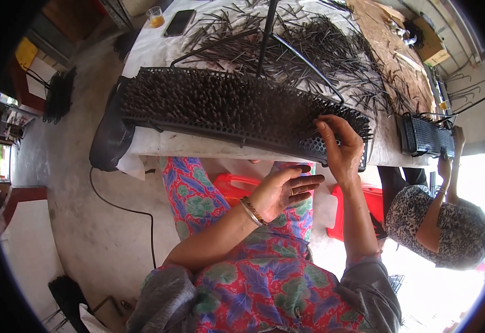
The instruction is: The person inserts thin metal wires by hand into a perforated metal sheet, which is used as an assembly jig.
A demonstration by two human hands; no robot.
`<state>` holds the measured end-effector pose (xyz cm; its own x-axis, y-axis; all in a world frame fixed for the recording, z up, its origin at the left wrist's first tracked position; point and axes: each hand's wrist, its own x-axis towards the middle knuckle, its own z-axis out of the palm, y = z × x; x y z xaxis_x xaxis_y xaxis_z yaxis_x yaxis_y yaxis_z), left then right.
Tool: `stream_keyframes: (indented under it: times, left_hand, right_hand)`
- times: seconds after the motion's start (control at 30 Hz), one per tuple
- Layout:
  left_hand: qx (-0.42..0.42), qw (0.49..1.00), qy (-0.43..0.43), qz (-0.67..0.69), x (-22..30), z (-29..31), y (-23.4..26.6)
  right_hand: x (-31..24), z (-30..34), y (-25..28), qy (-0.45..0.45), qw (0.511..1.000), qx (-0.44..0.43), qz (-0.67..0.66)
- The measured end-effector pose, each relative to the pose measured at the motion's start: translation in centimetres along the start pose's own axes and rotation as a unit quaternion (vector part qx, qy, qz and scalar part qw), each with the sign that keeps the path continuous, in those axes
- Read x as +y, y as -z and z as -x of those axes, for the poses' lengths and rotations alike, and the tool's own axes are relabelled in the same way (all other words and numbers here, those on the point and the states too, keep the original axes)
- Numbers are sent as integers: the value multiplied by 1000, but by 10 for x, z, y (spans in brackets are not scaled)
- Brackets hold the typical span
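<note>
A long black perforated rack [242,136] lies along the table's near edge, and thin dark rods [215,105] stand densely in its holes. Over the rack's right end, my right hand [342,147] has thumb and fingertips drawn together in a pinch. Whatever sits between those fingertips is too small to make out. Bare holes show just beside that hand. My left hand [281,194] is held below the rack's front edge, palm up with its fingers stretched out and darkened, holding nothing that I can see.
Loose dark rods [331,50] are heaped across the table behind a black metal frame [267,44]. A phone [180,23] and a glass of amber liquid [155,18] sit at the far left. On the right, a co-worker's hands [445,161] touch another perforated rack [428,136].
</note>
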<state>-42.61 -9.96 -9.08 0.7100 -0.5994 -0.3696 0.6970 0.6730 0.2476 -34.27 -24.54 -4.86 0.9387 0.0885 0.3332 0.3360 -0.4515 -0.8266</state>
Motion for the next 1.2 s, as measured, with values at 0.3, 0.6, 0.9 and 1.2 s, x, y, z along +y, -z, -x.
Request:
stream_keyframes:
  times: [0.3,0.6,0.9,1.2]
  left_hand:
    - [28,999,7,-15,4,-1,3]
    - [23,1000,3,-14,3,-4,9]
    - [43,999,6,-21,6,-4,7]
    - [26,982,-61,-178,31,23,-10]
  right_hand:
    - [3,-1,-4,17,999,24,27]
    - [5,4,-12,140,981,-28,132]
    - [4,0,-16,266,946,-37,183]
    - [4,-1,9,168,978,36,117]
